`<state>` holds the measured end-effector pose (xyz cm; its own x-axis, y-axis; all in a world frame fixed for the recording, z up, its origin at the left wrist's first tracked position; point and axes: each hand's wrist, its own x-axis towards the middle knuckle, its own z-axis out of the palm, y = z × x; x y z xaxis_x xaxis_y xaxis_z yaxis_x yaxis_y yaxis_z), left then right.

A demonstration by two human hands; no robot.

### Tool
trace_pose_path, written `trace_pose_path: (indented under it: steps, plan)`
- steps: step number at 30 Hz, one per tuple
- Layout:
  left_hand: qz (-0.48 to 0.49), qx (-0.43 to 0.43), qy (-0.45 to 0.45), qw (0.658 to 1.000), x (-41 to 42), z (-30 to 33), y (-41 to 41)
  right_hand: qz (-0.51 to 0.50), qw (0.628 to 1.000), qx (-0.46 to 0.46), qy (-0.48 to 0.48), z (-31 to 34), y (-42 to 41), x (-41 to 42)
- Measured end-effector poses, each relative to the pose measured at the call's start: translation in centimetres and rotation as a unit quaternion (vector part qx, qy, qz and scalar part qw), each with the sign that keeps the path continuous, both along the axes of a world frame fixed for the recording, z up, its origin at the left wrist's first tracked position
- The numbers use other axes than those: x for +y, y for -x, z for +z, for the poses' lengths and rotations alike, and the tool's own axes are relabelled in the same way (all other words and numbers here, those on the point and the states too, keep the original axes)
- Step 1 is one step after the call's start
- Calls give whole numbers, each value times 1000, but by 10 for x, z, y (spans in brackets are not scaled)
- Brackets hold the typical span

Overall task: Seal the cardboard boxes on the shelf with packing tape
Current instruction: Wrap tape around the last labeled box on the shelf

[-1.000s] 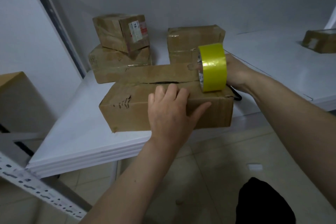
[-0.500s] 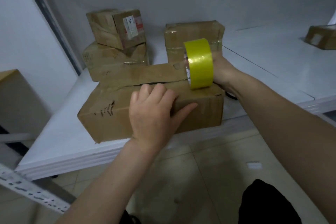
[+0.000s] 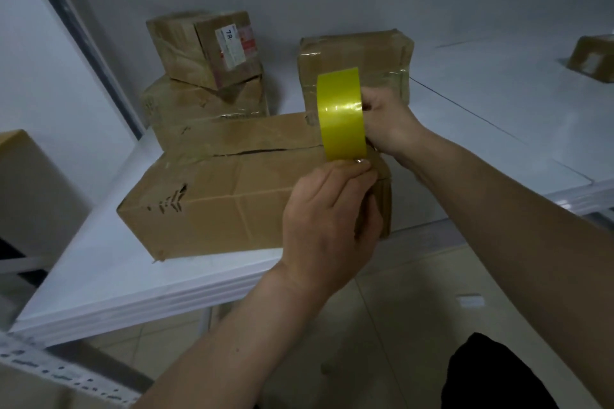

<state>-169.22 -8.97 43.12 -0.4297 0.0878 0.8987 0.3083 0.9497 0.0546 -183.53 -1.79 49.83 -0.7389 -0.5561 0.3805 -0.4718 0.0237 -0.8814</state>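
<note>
White shelf [image 3: 99, 259] is seen carrying several cardboard boxes. Front box [image 3: 232, 196], the largest, lies at the shelf's near edge; its top flaps are closed but the centre seam [image 3: 262, 152] is left gaping, with no fresh yellow tape seen across it. Judged: sealing of this box not yet begun. Behind it, a flat box [image 3: 199, 100] with a labelled small box [image 3: 206, 46] stacked on top, and a wrapped box [image 3: 355, 60] at the back, appear already bound in clear tape. One more box [image 3: 594, 58] is seen far right, well apart; its state cannot be told.

Yellow tape roll [image 3: 340, 113] is held upright over the front box's right end. Right hand [image 3: 388, 123] is curled around the roll from behind. Left hand [image 3: 329, 216] is raised to the roll's lower edge, fingertips [image 3: 360, 165] pinched together there, apparently on the tape's free end, though the end itself is too small to confirm.

Left, as judged: end peeled, strip drawn along the seam, cut off.
</note>
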Motion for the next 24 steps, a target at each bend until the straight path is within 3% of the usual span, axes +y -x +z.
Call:
trace_pose_path:
  steps: [10,14,16,19,22,24]
  plan:
    - [57,-7,-15,998,10,5,0,-39,999,25,-4,-4,2,-3]
    - [69,-19,-29,997,9,7,-1,-7,1000,14,-16,8,-12,18]
    - [60,-37,-30,997,9,7,-6,-82,995,37,-34,10,-13,39]
    - [34,-53,-37,997,9,11,-13,-250,939,107,-212,-5,-5,70]
    - [7,-35,-117,992,7,22,-20,-269,859,80,-428,-31,-2,91]
    - [11,-64,-206,976,7,41,-25,-255,831,95,-485,-44,-6,98]
